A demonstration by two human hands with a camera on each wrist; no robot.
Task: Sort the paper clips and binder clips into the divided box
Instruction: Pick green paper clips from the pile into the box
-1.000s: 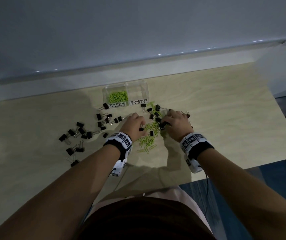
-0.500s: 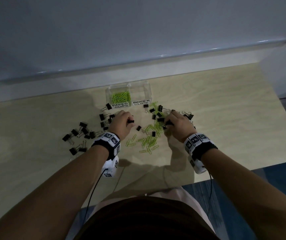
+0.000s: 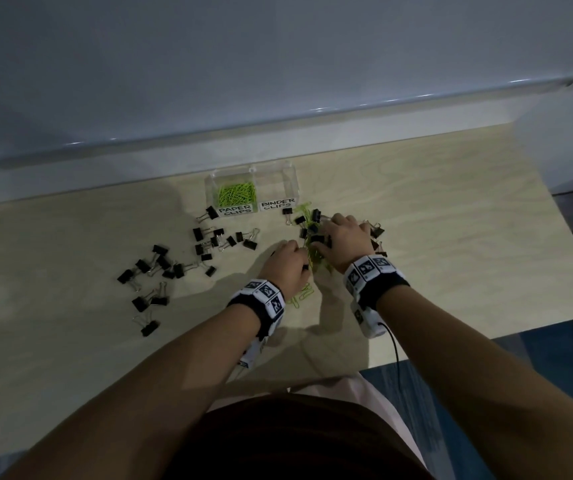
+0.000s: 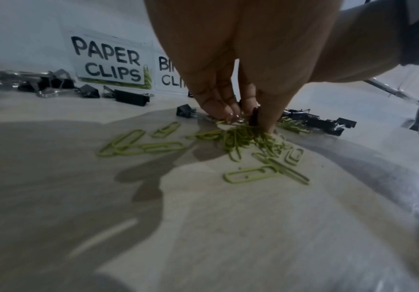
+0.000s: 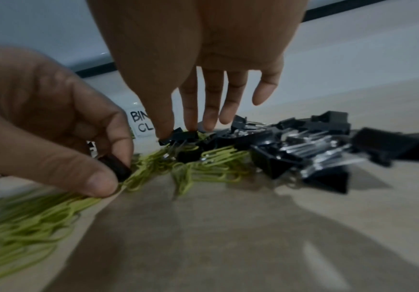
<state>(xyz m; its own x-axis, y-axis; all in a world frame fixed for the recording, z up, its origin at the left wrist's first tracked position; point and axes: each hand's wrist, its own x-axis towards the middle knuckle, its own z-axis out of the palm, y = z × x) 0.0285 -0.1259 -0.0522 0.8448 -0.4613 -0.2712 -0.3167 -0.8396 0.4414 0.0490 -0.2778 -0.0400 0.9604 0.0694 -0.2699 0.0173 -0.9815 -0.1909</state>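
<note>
Everything's looking dim and bluish. Light's coming from up ahead, so soft shadows are stretching back across the table (image 3: 451, 209) toward the camera. A thin glare streak is running along the wall ledge (image 3: 420, 97). Wrist views are warping at the edges, and blur is smearing the binder clips (image 5: 328, 158) and paper clips (image 5: 16, 223).

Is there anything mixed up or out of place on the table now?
Yes. Near the clear plastic divided box, green paper clips and black metal binder clips lie tangled in one heap. The compartment labelled BINDER CLIPS looks empty, though many binder clips lie scattered on the wooden table.
</note>
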